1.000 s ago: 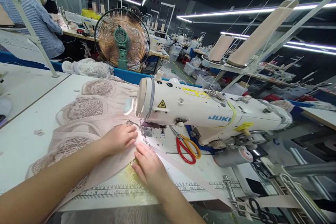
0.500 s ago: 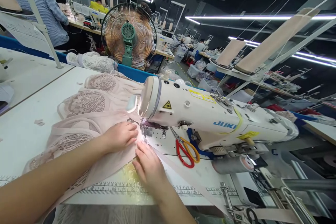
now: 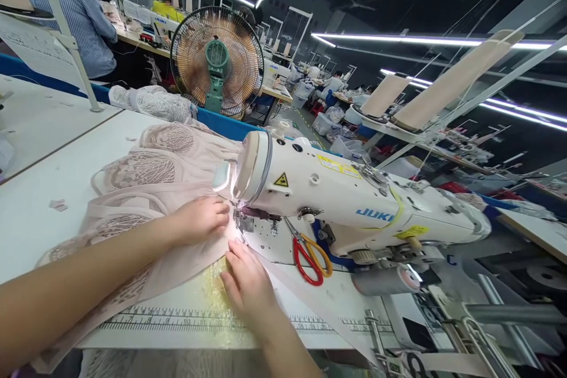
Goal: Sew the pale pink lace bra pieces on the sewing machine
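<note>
A white JUKI sewing machine (image 3: pixel 345 195) stands on the white table (image 3: pixel 39 224). Pale pink lace fabric (image 3: pixel 146 189) lies spread to its left and runs under the needle (image 3: pixel 241 221). My left hand (image 3: pixel 199 221) rests flat on the fabric just left of the needle, fingers stretched out. My right hand (image 3: pixel 245 280) lies flat in front of the needle, pressing the fabric edge and a pink elastic strip (image 3: pixel 305 295) that runs off to the lower right.
Red and yellow scissors (image 3: pixel 310 254) lie under the machine arm. A standing fan (image 3: pixel 217 62) is behind the table, with a heap of white lace (image 3: pixel 150 103) beside it. A person in a striped shirt (image 3: pixel 75 12) sits at far left. Thread cones (image 3: pixel 385 94) stand at right.
Both hands have crept slightly toward the needle with the fabric. The view has tilted a little; otherwise nothing differs.
</note>
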The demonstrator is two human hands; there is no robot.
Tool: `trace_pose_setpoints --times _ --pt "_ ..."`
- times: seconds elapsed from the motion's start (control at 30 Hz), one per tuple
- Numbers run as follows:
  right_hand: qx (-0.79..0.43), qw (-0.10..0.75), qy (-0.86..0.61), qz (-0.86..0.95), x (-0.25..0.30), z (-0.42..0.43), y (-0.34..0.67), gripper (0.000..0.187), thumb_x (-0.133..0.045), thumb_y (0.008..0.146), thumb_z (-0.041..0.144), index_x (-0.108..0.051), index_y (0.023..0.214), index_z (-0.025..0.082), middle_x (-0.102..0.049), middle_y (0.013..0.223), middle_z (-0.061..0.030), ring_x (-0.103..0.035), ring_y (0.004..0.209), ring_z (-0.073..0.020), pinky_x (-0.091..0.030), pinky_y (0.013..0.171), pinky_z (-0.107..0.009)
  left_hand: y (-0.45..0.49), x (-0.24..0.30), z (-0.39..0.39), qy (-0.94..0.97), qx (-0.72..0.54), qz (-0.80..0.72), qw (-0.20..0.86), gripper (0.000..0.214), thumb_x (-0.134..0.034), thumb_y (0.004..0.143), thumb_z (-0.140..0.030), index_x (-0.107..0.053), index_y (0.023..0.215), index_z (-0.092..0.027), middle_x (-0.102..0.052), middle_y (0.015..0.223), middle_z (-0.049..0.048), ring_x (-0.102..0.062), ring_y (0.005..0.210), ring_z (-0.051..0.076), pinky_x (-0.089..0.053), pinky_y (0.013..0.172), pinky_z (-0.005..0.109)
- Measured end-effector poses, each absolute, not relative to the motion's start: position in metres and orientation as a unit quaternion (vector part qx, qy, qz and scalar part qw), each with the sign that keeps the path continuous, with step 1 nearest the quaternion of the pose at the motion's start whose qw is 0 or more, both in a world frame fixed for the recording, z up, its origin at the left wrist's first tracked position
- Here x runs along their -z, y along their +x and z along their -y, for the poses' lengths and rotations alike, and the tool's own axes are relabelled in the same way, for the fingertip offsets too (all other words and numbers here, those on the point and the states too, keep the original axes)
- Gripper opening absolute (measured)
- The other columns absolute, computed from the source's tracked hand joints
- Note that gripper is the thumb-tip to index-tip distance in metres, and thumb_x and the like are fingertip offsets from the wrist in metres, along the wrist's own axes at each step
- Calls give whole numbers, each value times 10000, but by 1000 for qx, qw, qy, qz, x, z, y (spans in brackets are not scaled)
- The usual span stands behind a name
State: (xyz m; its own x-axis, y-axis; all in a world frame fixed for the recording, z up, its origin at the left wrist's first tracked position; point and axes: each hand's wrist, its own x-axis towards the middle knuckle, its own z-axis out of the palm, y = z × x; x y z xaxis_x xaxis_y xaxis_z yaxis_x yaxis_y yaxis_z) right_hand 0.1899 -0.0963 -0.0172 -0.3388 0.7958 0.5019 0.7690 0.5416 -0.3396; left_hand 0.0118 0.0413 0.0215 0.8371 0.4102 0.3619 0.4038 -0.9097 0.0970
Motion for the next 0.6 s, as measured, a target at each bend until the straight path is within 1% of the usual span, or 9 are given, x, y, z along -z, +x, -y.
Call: trace_pose_setpoints --times 0.1,0.17,0.2,0.27,0.33,0.43,0.53,0.6 --pt "-28 323 -484 813 14 96 190 317 -466 886 209 -623 1131 85 -617 1244 -189 -558 1195 -295 -497 992 -458 13 -28 -24 966 -189 -175 28 206 -475 893 -188 -675 852 -168 -680 958 85 -588 963 206 -469 872 345" --pt "-38 326 -490 807 13 96 191 331 -457 874 178 -620 1148 87 -627 1229 -183 -571 1176 -284 -498 992 -453 12 -28 -5 971 -183 -148 44 177 -505 883 -204 -679 880 -168 -685 952 85 -598 932 199 -473 870 335" --pt "-43 326 -494 805 12 96 191 338 -452 872 166 -618 1158 90 -633 1220 -177 -579 1166 -277 -499 991 -447 11 -25 4 973 -177 -139 42 171 -534 873 -233 -680 927 -164 -686 981 92 -600 942 207 -470 883 345" --pt "-46 326 -498 803 12 96 191 338 -444 882 160 -617 1165 93 -641 1208 -170 -583 1161 -270 -501 990 -439 6 -17 18 977 -167 -133 16 240 -557 867 -259 -668 1048 -147 -679 1082 111 -595 1003 234 -445 935 383" --pt "-44 321 -497 805 13 97 190 329 -440 894 171 -619 1158 90 -636 1220 -176 -568 1186 -277 -497 994 -446 0 -8 23 976 -165 -138 -21 292 -515 902 -225 -634 1154 -137 -661 1174 112 -580 1079 249 -402 993 415" --pt "-53 282 -502 816 14 98 190 363 -462 892 195 -586 1212 77 -574 1308 -189 -502 1262 -291 -469 1022 -464 -7 0 14 977 -157 -141 -40 303 -436 950 -159 -622 1189 -173 -647 1229 80 -568 1135 228 -355 1044 426" --pt "-67 227 -514 825 13 99 188 434 -502 874 213 -540 1277 56 -495 1389 -192 -436 1315 -307 -445 1042 -475 -10 -3 1 980 -142 -138 -28 294 -436 956 -153 -635 1166 -203 -637 1249 77 -564 1152 209 -327 1073 434" --pt "-74 207 -519 826 11 100 188 453 -515 866 217 -534 1286 47 -473 1408 -191 -417 1327 -314 -438 1048 -478 -11 -8 -7 980 -140 -136 -25 293 -432 955 -143 -638 1156 -200 -641 1245 79 -570 1149 208 -324 1073 441"
